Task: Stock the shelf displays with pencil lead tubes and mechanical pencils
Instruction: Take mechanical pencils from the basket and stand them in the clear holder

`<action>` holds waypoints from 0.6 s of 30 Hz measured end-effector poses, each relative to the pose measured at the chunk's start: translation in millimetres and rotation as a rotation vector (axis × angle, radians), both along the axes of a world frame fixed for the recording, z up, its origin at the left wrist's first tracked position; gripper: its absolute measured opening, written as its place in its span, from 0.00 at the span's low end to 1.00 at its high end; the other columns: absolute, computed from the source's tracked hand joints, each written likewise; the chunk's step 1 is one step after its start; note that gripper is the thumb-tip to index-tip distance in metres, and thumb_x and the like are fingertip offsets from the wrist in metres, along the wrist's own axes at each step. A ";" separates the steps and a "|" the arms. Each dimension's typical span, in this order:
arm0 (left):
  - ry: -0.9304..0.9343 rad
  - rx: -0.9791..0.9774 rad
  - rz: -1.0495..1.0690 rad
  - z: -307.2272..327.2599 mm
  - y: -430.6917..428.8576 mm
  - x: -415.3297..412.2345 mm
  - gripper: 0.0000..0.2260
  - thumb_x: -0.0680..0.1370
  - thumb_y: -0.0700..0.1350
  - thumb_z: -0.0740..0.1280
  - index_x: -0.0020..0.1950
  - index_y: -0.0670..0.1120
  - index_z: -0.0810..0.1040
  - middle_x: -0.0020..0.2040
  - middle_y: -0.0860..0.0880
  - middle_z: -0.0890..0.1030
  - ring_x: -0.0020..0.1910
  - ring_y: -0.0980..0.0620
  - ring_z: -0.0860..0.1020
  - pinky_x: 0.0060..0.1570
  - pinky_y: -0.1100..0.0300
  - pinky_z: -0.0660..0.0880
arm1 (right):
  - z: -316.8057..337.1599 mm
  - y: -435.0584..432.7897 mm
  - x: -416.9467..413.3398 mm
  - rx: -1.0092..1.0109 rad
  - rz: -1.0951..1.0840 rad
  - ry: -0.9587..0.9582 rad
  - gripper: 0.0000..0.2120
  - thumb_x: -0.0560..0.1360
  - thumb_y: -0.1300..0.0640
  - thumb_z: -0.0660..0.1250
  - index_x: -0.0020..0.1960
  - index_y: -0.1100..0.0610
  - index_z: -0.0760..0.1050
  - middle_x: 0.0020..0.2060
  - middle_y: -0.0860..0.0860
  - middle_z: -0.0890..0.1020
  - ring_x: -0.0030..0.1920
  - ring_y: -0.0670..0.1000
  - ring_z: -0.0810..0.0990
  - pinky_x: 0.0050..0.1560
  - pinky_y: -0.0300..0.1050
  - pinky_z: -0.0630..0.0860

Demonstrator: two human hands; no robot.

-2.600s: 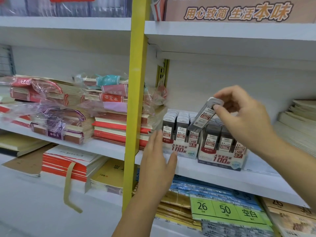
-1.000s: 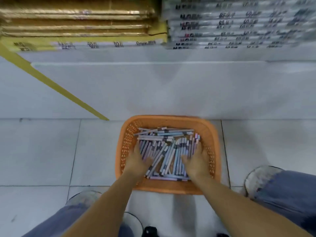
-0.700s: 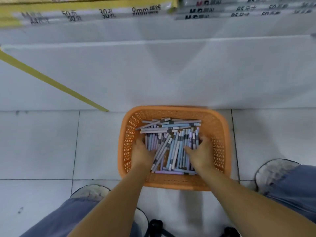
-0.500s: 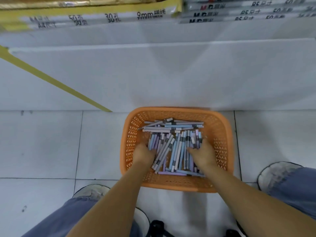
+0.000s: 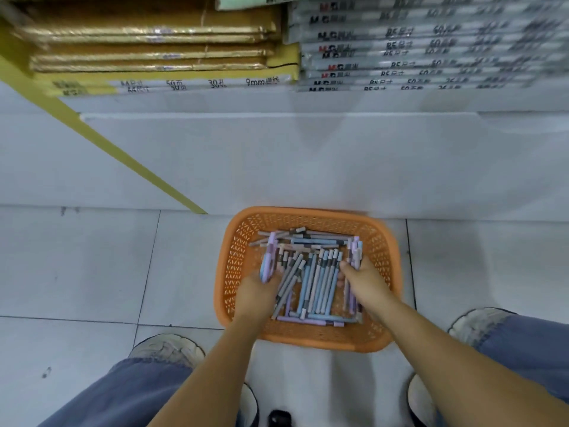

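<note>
The left hand (image 5: 257, 292) curls round a small bunch of mechanical pencils (image 5: 317, 278), and the right hand (image 5: 368, 285) grips another bunch that sticks out past its fingers. Both hands are inside the orange basket (image 5: 308, 339), with the loose pencils lying between them. The basket sits on a pale tiled floor (image 5: 92, 266), and beyond the hands stands a white shelf base (image 5: 308, 155) with stacked paper packs (image 5: 400, 50) above it.
</note>
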State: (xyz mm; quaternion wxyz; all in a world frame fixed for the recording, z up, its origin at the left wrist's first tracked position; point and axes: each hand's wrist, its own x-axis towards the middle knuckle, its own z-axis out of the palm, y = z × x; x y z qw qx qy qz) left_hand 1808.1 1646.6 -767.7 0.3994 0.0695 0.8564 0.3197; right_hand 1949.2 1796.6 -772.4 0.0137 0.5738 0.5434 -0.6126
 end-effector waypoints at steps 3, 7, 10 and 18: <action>-0.194 0.162 0.024 32.4 9.8 12.8 0.10 0.81 0.54 0.67 0.45 0.49 0.81 0.35 0.50 0.85 0.33 0.56 0.82 0.35 0.58 0.80 | 38.6 2.3 -7.8 -0.057 0.065 0.169 0.05 0.82 0.59 0.59 0.57 0.57 0.71 0.38 0.53 0.78 0.37 0.50 0.79 0.43 0.45 0.78; -0.268 0.333 -0.059 81.1 19.4 28.2 0.13 0.79 0.59 0.67 0.53 0.51 0.84 0.53 0.49 0.86 0.54 0.50 0.83 0.54 0.54 0.82 | 100.6 1.1 -17.0 -0.064 0.041 0.435 0.02 0.81 0.62 0.61 0.50 0.56 0.72 0.36 0.50 0.79 0.35 0.45 0.80 0.43 0.40 0.77; -0.386 0.523 -0.082 125.7 24.4 40.1 0.22 0.77 0.63 0.68 0.69 0.57 0.76 0.67 0.52 0.79 0.66 0.48 0.77 0.59 0.45 0.80 | 150.7 -2.4 -17.2 -0.069 0.038 0.604 0.06 0.80 0.56 0.64 0.55 0.52 0.76 0.46 0.46 0.83 0.48 0.46 0.82 0.52 0.44 0.77; -0.262 0.783 -0.268 259.2 28.4 46.0 0.18 0.76 0.58 0.71 0.59 0.47 0.77 0.35 0.52 0.81 0.31 0.55 0.77 0.25 0.62 0.72 | 299.8 -0.5 -5.5 0.381 0.289 0.638 0.06 0.80 0.52 0.63 0.50 0.49 0.79 0.39 0.40 0.85 0.39 0.35 0.82 0.34 0.27 0.72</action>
